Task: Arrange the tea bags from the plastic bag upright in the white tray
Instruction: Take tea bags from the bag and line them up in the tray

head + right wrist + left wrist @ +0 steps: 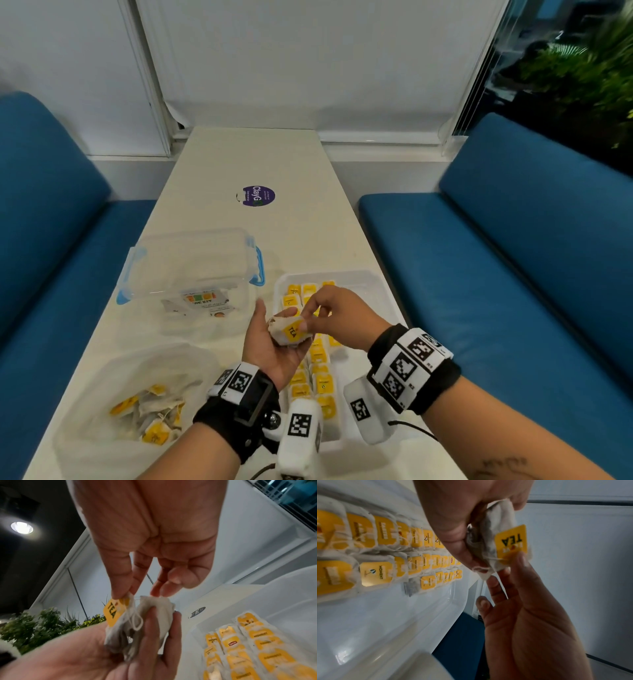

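The left hand (274, 346) is palm up above the near-left edge of the white tray (383, 291), fingers curled round a small bunch of tea bags (286, 334). These are crumpled off-white paper pouches with looped white string. One yellow tag (511, 539) reading "TEA" is uppermost. The right hand (337, 317) comes from above, its thumb and forefinger pinching that tag and pouch corner; the remaining fingers are loosely bent.

Inside the tray, bags with yellow tags stand in close rows along the left side, and the right portion of the floor is bare. The plastic bag (102, 394), holding more tea bags, lies at near left on the table (257, 157). A clear lidded container (191, 270) sits beyond it, close to the tray's far-left corner.
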`<state>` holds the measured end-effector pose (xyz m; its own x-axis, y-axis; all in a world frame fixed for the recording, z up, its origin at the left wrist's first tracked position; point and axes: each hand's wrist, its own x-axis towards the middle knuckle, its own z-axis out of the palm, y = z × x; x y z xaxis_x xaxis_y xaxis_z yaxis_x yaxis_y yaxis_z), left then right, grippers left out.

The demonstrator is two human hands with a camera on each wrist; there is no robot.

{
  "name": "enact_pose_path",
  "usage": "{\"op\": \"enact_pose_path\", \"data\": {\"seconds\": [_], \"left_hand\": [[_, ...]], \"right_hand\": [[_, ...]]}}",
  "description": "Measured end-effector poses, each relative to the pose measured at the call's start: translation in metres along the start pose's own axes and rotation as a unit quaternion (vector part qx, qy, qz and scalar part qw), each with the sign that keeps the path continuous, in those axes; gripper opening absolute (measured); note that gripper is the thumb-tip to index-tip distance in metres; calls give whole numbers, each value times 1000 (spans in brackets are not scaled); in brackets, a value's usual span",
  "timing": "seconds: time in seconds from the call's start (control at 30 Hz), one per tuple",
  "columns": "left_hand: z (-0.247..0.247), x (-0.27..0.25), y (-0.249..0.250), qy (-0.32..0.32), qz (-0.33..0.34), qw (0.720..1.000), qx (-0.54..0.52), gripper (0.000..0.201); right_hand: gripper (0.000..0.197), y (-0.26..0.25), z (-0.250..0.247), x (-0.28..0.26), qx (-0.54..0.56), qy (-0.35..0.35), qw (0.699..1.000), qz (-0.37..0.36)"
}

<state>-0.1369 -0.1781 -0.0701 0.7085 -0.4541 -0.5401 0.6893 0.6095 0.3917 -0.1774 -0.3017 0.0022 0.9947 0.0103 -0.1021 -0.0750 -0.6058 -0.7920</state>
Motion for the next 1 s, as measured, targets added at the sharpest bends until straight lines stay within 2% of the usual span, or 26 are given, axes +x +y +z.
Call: {"op": "enact_pose_path", "data": {"seconds": [0.1, 0.2, 0.27, 0.37, 0.5, 0.57, 0.6, 0.63, 0.67, 0.7, 0.8, 1.0], "left_hand": [[1, -4, 3, -21, -8, 1000, -6, 46], [2, -8, 3, -49, -13, 999, 11, 31], [3, -9, 3, -74, -25, 997, 28, 24], [3, -11, 2, -114, -58, 991, 35, 33], [5, -14, -2, -124, -85, 988, 43, 36], [6, -14, -3, -129, -79, 988, 46, 47], [6, -14, -4, -127, -72, 987, 60, 43], [7, -14, -4, -123, -61, 987, 80, 30], [7, -14, -4, -118, -50, 987, 98, 18], [8, -13, -3, -117, -37, 986, 111, 13], [10, -10, -1, -121, -4, 982, 144, 20], [9, -7, -2, -100, 16, 973, 205, 10]], "right_hand": [[6, 2, -4, 4, -12, 22, 1000, 13], [21, 3, -9, 9, 26, 42, 998, 40], [20, 0, -13, 10, 53, 28, 996, 63], [10, -2, -12, 12, 29, 8, 997, 66], [5, -4, -7, 15, -33, 17, 999, 39], [6, -3, -6, 16, -53, 43, 997, 31], [7, -3, -6, 17, -54, 58, 996, 27], [9, -3, -6, 17, -45, 67, 996, 24], [10, -3, -7, 17, -20, 68, 997, 26], [11, -3, -9, 16, 15, 60, 997, 34], [13, -1, -14, 15, 111, 23, 990, 78], [7, -2, -25, 12, 74, 61, 993, 72]]}}
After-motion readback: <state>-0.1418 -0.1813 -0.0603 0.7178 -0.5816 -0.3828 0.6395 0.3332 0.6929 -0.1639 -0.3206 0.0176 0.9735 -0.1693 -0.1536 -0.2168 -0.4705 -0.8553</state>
